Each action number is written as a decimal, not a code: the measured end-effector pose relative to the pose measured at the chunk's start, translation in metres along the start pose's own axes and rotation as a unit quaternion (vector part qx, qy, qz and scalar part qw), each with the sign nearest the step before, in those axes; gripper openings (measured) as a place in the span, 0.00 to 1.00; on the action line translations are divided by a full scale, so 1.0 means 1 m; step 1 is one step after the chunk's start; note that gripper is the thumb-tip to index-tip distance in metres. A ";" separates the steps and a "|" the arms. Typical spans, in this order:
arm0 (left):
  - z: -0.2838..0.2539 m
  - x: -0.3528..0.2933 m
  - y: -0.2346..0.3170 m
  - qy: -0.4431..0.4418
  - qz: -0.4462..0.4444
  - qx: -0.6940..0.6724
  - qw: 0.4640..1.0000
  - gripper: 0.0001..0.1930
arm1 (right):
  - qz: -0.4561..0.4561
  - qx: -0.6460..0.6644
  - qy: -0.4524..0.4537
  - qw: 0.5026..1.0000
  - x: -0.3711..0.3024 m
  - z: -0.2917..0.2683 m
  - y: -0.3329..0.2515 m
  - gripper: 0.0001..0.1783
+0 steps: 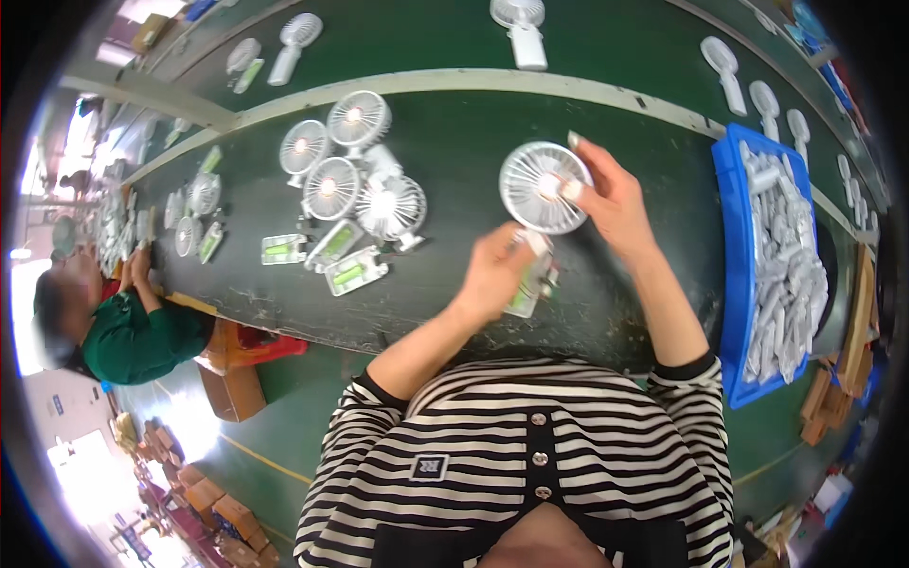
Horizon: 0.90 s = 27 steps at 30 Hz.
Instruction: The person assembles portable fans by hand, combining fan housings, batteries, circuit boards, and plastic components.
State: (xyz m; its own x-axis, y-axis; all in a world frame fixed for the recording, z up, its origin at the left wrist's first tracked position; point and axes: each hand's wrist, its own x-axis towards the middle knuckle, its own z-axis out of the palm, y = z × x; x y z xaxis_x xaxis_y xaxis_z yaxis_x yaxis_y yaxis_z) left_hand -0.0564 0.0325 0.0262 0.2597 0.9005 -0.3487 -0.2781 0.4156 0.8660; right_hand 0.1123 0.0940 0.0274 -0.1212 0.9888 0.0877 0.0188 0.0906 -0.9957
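A white handheld fan (530,189) with a round grille is held up over the dark workbench, between both hands. My right hand (611,199) grips the rim of its head, the thumb lying on the grille and the fingers behind. My left hand (497,275) is closed around the lower part, where the head meets the handle. Below that hand an opened handle half (524,298) shows a green cell and some thin wires. To the left lies a group of similar fans (331,189), with opened handles (358,272) holding green cells.
A blue bin (739,312) full of white plastic handle parts stands at the right. Beyond a pale rail (454,80), several fans (521,33) lie on a green surface. A co-worker in a green top (137,336) sits at the far left, near more fans (204,194).
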 end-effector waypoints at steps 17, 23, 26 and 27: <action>-0.007 0.012 -0.004 -0.018 -0.138 -0.094 0.986 0.10 | -0.351 -0.324 0.013 0.879 -0.034 0.042 -0.008 0.12; -0.011 0.013 -0.008 -0.014 -0.130 -0.119 0.984 0.10 | -0.322 -0.339 -0.106 0.877 -0.029 0.035 -0.017 0.14; -0.011 0.012 -0.003 -0.023 -0.120 -0.117 0.986 0.10 | -0.296 -0.359 -0.138 0.874 -0.031 0.033 -0.025 0.16; -0.011 0.011 -0.002 -0.025 -0.114 -0.127 0.985 0.10 | -0.296 -0.358 -0.138 0.875 -0.030 0.032 -0.024 0.16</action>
State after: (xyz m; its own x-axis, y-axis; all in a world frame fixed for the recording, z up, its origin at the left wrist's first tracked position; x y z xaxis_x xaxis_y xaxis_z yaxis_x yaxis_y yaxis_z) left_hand -0.0633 0.0432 0.0161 0.3861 0.7751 -0.5001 -0.4276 0.6308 0.6475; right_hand 0.0833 0.0580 0.0479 -0.5528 0.6866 0.4723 0.4773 0.7254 -0.4959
